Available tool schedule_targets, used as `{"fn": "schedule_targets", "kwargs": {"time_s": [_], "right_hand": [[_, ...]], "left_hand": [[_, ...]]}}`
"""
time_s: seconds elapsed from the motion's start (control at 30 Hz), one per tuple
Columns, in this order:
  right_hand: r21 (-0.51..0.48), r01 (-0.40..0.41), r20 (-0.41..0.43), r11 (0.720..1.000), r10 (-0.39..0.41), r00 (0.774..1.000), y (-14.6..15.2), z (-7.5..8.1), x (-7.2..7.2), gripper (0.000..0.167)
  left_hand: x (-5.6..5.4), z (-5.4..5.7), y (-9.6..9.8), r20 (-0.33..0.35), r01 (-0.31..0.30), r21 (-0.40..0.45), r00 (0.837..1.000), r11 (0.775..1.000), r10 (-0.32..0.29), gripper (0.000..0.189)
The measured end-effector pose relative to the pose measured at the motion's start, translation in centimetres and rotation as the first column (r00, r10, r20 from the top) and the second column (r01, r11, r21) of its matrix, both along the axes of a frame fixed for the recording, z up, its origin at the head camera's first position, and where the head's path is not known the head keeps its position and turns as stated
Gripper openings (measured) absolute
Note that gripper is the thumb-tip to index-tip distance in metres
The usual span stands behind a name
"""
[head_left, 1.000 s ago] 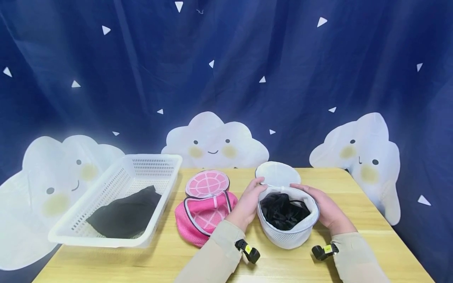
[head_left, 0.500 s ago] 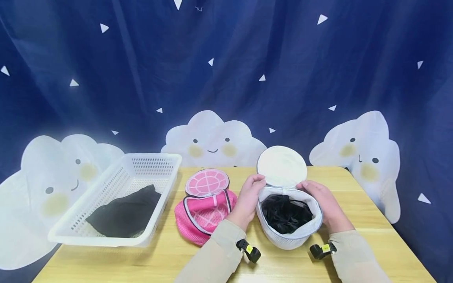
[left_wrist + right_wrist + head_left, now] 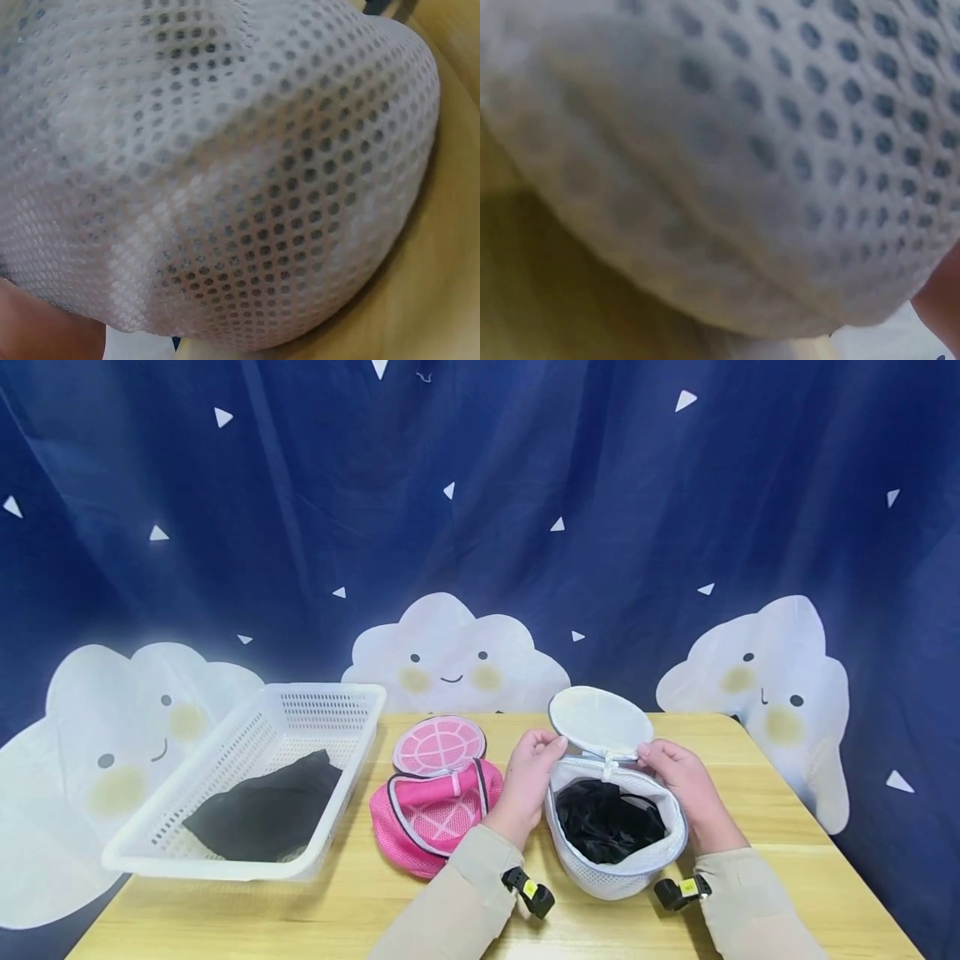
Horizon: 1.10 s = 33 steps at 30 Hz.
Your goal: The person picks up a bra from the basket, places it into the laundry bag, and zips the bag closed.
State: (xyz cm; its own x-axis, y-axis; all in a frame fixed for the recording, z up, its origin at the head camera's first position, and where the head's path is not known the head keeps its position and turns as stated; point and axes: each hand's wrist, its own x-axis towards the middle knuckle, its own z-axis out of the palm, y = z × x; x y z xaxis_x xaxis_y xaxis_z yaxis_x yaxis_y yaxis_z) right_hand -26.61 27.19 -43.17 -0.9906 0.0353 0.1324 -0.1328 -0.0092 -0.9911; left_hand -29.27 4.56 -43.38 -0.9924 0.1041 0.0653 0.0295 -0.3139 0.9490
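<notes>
A white mesh laundry bag (image 3: 603,883) stands on the table in the head view, its round lid (image 3: 600,720) folded back behind the opening. Crumpled black cloth (image 3: 607,825) lies inside. My left hand (image 3: 522,787) grips the far left of the rim, thumb on top by the lid. On the other side my right hand (image 3: 692,795) pinches the far right of the rim. White honeycomb mesh (image 3: 285,202) fills most of the left wrist view, with a bit of a finger at lower left. Similar mesh (image 3: 832,157) fills the right wrist view, blurred.
Left of the bag, a pink mesh laundry bag (image 3: 401,835) lies with its lid (image 3: 440,747) flipped back. A white plastic basket (image 3: 330,692) with a black garment (image 3: 270,814) stands at the left. Behind the wooden table (image 3: 802,827) hangs a blue curtain (image 3: 480,485).
The white lid rose, showing its face, then tipped back again, a little farther right. Both hands keep hold of the rim, and the white bag has shifted slightly right and nearer.
</notes>
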Motion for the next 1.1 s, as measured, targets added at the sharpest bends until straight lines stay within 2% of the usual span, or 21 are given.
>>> {"fn": "schedule_targets", "kwargs": {"time_s": [0.17,0.27,0.37,0.6,0.77,0.83,0.97,1.1], "right_hand": [[0.043,-0.012,-0.033,0.999,0.013,0.999,-0.12,0.37,0.14,0.028],[0.019,-0.031,-0.045,0.999,0.032,0.998,-0.18,0.53,0.26,0.029],[-0.025,-0.051,-0.065,0.998,0.050,0.997,-0.25,0.58,0.30,0.028],[-0.156,-0.164,-0.171,0.974,0.137,0.976,-0.48,0.27,-0.14,0.020],[-0.243,-0.188,-0.199,0.952,0.141,0.970,-0.54,0.08,-0.35,0.012],[-0.242,-0.185,-0.208,0.953,0.135,0.969,-0.50,-0.04,-0.41,0.011],[-0.221,-0.210,-0.222,0.952,0.161,0.962,-0.32,-0.28,-0.54,0.025],[-0.160,-0.197,-0.214,0.967,0.161,0.964,-0.22,-0.33,-0.50,0.028]], "left_hand": [[-0.15,0.04,-0.16,0.066,0.094,-0.002,0.993,0.996,-0.094,0.030],[-0.04,0.13,-0.26,0.063,0.141,-0.024,0.988,0.990,-0.139,0.037],[0.14,0.25,-0.29,0.049,0.157,-0.028,0.987,0.987,-0.156,0.040],[0.23,0.34,-0.28,0.010,0.129,-0.043,0.992,0.991,-0.129,0.037],[0.35,0.45,-0.40,-0.017,0.104,-0.076,0.994,0.992,-0.106,0.034],[0.38,0.49,-0.43,-0.031,0.098,-0.083,0.994,0.992,-0.101,0.033],[0.28,0.43,-0.39,-0.075,0.076,-0.103,0.994,0.992,-0.084,0.027],[0.29,0.47,-0.31,-0.101,0.048,-0.125,0.993,0.991,-0.061,0.020]]}}
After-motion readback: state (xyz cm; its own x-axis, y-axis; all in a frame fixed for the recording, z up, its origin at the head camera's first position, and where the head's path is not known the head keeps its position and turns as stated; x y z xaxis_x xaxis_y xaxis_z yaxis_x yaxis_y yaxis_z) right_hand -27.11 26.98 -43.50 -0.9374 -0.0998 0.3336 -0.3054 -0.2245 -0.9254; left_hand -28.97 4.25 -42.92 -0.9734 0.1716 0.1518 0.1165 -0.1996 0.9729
